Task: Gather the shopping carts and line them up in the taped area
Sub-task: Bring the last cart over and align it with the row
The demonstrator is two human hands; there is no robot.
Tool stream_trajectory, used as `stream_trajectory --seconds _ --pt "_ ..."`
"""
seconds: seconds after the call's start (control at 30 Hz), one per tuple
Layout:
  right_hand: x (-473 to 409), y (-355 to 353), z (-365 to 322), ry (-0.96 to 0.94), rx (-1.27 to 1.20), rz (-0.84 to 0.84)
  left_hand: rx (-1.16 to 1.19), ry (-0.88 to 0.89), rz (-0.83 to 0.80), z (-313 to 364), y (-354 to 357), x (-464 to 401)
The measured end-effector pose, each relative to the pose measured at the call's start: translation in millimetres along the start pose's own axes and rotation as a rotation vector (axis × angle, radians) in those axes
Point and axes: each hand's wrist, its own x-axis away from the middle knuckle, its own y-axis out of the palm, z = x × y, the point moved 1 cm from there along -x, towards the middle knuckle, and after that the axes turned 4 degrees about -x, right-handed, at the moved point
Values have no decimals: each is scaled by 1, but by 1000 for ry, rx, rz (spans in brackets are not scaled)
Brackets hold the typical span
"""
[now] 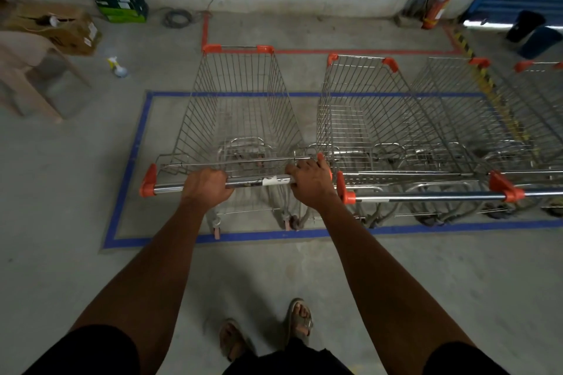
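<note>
1. Hands first: the left hand point(207, 187) and the right hand point(310, 183) are both closed around the chrome handle bar point(259, 182) of the leftmost cart point(237, 106), left toward the bar's orange end cap, right at its far end with one finger raised off the bar.

2. Position of that cart: it stands inside the blue tape rectangle point(122, 192) on the concrete floor point(76, 268), its rear wheels just inside the near tape line and its front rim reaching past the far blue line toward the red tape line point(365, 51).

3. Neighbours: a second cart point(359, 106) stands just beside it on the right, its handle nearly level with the held one, though a little nearer the camera. Further right, at least two more carts point(451, 106) stand side by side, running out of view at the frame edge.

4. Progress, as I judge it: most of the work looks done, since several carts already sit in a row within the tape and this one is in its slot.

5. Remaining: probably a small nudge to square the held cart with its neighbour, then letting go. Whether more carts wait elsewhere cannot be told from this view.

6. Surroundings: a cardboard box point(61, 27) and a fire extinguisher point(435, 6) stand well clear of the row.
</note>
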Motion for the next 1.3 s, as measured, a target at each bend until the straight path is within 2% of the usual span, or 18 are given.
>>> stream_trajectory --seconds 0.37,0.67,1.3 --pt "0 -1 0 3 -27 -9 30 47 -14 -4 -4 -1" --pt "-5 1 -7 23 -36 -10 1 71 69 -14 -2 -11" --pt "-11 3 -6 36 3 -27 -23 53 4 -13 3 -18"
